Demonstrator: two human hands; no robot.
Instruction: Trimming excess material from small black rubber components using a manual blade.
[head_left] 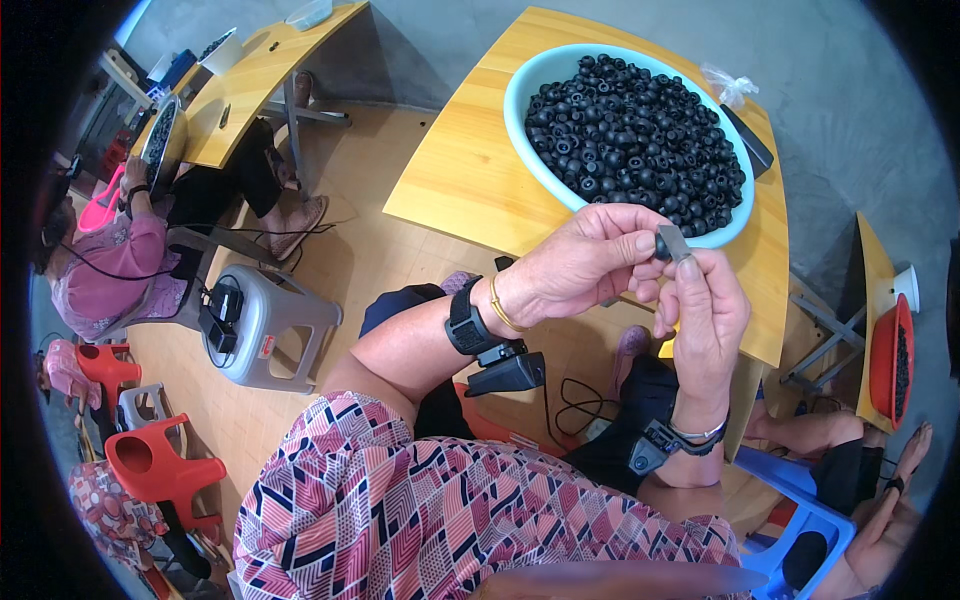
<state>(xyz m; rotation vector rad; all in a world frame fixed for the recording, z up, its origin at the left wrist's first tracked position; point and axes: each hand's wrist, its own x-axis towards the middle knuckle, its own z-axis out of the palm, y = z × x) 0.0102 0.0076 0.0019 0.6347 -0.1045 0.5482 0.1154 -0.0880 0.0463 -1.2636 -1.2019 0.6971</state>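
Observation:
My left hand (600,258) pinches a small round black plastic part (661,247) between thumb and fingertips. In my right hand (708,310), a short flat grey metal blade (675,241) is gripped, its face against or right beside the black part. Something yellow shows under the right fingers, mostly hidden. Both hands meet just above the near rim of a large light-turquoise basin (517,118), heaped with many similar black parts (630,130), several with a round hole. The basin stands on a yellow wooden table (450,165).
A dark elongated object (748,142) and a clear plastic bag (732,85) lie beside the basin. At left stand a grey stool (265,330), red chairs (160,460) and a seated person (120,260). A red basin (878,360) and blue stool (800,520) are right.

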